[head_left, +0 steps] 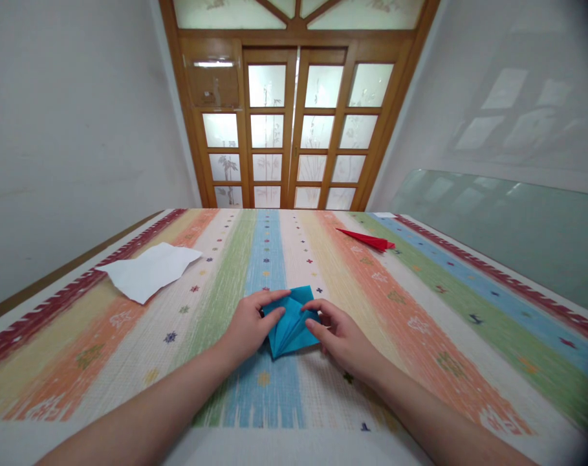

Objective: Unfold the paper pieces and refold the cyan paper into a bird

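Blue folded paper (290,323) is lying on the striped cloth-covered worktop (420,323), right in front of the person, and both hands are working on it. The paper is already folded many times. It is looking like a small kite shape with a point at the near end and flaps at the far end, so a good part of the folding seems done. It is not looking like a finished model yet, so more folds seem to be left.

The left hand (248,327) is pinching the left flap, with its fingers closed on the paper's edge. The right hand (339,336) is pressing on the right side, with its fingers bent and its fingertips touching the paper. I cannot tell if it is gripping or only holding the paper down.

A flat white sheet of paper (148,270) is lying well apart on the left. A red folded paper piece with a long point (369,240) is lying far off on the right. Wooden doors with glass panes (294,123) are standing behind the worktop. Nothing is lying near the hands to get in the way.
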A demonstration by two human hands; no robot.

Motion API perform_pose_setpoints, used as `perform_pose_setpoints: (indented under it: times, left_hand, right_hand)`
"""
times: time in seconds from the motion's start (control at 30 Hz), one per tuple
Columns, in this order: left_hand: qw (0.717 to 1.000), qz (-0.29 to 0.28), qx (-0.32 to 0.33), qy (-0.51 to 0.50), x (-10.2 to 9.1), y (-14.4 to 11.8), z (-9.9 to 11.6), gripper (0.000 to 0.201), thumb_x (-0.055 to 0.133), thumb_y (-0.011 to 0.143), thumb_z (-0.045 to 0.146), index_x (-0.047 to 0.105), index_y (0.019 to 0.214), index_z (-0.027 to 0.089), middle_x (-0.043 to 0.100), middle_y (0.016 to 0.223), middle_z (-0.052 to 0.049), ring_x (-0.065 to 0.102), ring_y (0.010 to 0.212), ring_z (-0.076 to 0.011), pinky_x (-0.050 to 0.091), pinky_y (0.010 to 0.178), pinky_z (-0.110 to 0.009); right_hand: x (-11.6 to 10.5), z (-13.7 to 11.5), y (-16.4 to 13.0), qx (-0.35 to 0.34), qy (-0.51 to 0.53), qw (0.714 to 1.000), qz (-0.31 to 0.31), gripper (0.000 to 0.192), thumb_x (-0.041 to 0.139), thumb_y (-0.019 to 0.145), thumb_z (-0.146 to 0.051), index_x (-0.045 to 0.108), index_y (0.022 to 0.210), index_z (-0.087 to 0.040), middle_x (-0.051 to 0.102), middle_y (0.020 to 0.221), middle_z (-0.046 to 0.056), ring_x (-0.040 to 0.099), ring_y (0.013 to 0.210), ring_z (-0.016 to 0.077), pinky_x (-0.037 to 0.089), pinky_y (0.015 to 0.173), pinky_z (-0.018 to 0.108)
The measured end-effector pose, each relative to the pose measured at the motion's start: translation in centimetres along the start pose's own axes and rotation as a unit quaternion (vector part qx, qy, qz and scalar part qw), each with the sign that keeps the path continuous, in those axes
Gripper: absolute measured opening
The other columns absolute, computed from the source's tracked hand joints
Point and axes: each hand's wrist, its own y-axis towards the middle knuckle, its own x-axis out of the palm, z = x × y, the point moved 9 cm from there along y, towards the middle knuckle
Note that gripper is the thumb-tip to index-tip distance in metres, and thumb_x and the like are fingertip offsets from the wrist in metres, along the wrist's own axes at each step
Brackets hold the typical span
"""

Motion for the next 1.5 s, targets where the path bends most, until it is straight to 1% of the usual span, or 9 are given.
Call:
perform_pose_setpoints:
  times: [0.13,0.23,0.4,0.6,0.77,0.93,1.17,1.33,1.5]
  left_hand:
    - [0.999,0.004,0.031,0.019,0.1,-0.2,1.2,0.032,0.064,0.089,0.021,0.072,0.119,0.027,0.073,0.112,-0.005,0.064,0.111,-0.0236,0.046,0.103,-0.043]
    - [0.999,-0.002,0.04,0.036,0.4,-0.3,1.7,0.033,0.065,0.088,0.019,0.071,0.12,0.025,0.073,0.112,-0.006,0.063,0.113,-0.024,0.044,0.105,-0.044]
    - [0.998,-0.012,0.031,0.059,0.6,-0.3,1.7,0.033,0.066,0.087,0.02,0.07,0.12,0.024,0.071,0.116,-0.007,0.06,0.118,-0.0261,0.04,0.109,-0.047]
    - [0.997,-0.016,0.028,0.067,0.7,-0.2,1.7,0.035,0.065,0.086,0.017,0.069,0.12,0.021,0.07,0.114,-0.008,0.061,0.114,-0.025,0.043,0.105,-0.044]
    - [0.998,-0.014,0.022,0.065,0.8,-0.2,1.7,0.036,0.066,0.084,0.017,0.068,0.12,0.019,0.068,0.116,-0.009,0.06,0.115,-0.0251,0.044,0.105,-0.043]
    - [0.998,-0.005,0.023,0.059,0.5,-0.3,1.6,0.036,0.067,0.084,0.018,0.067,0.121,0.02,0.068,0.118,-0.008,0.06,0.114,-0.0244,0.043,0.105,-0.043]
    - [0.998,-0.003,0.004,0.058,0.5,-0.1,1.0,0.03,0.068,0.083,0.019,0.067,0.113,0.021,0.068,0.116,-0.008,0.06,0.113,-0.0257,0.044,0.103,-0.042]
    - [0.999,0.006,-0.011,0.049,0.3,-0.1,0.5,0.013,0.065,0.087,0.029,0.066,0.097,0.021,0.069,0.101,-0.006,0.063,0.098,-0.0232,0.048,0.089,-0.036]
    - [0.998,-0.007,-0.061,-0.001,0.6,-0.1,-0.6,0.022,0.062,0.09,0.041,0.062,0.086,0.019,0.064,0.079,-0.002,0.06,0.072,-0.0168,0.045,0.064,-0.027]
  right_hand:
    - [0.0,-0.2,0.0,-0.029,-0.009,0.999,0.013,0.026,0.061,0.094,-0.045,0.056,0.102,-0.022,0.053,0.084,0.0,0.051,0.071,0.015,0.042,0.057,0.025]
    - [-0.4,-0.1,0.0,-0.043,-0.041,0.998,0.03,0.024,0.06,0.095,-0.046,0.054,0.094,-0.022,0.051,0.081,-0.001,0.049,0.073,0.0159,0.04,0.06,0.027]
    - [-0.7,-0.3,0.1,-0.043,-0.068,0.996,0.042,0.022,0.061,0.094,-0.043,0.052,0.09,-0.023,0.048,0.077,-0.002,0.047,0.072,0.0167,0.038,0.064,0.029]
    - [-0.6,-0.6,0.0,-0.042,-0.074,0.996,0.037,0.021,0.059,0.094,-0.042,0.05,0.091,-0.023,0.05,0.079,-0.001,0.047,0.074,0.0179,0.037,0.065,0.03]
    - [-0.6,-0.8,0.0,-0.045,-0.08,0.995,0.042,0.021,0.06,0.093,-0.038,0.047,0.087,-0.023,0.046,0.074,-0.003,0.044,0.07,0.0169,0.035,0.063,0.03]
    - [-0.2,-0.8,0.0,-0.038,-0.066,0.997,0.028,0.015,0.059,0.093,-0.035,0.051,0.095,-0.023,0.051,0.079,-0.001,0.048,0.072,0.0174,0.037,0.063,0.029]
    - [0.1,-1.5,-0.4,-0.048,-0.085,0.995,0.015,0.015,0.059,0.092,-0.034,0.057,0.103,-0.024,0.057,0.088,0.002,0.053,0.076,0.0189,0.042,0.067,0.031]
    - [0.0,-1.6,-0.4,-0.048,-0.083,0.995,0.014,0.019,0.061,0.09,-0.034,0.061,0.107,-0.024,0.063,0.096,0.004,0.056,0.086,0.0223,0.044,0.076,0.034]
    - [-0.6,-0.9,0.0,-0.029,-0.058,0.998,0.003,0.023,0.06,0.09,-0.037,0.063,0.109,-0.024,0.065,0.101,0.005,0.058,0.092,0.0241,0.045,0.082,0.037]
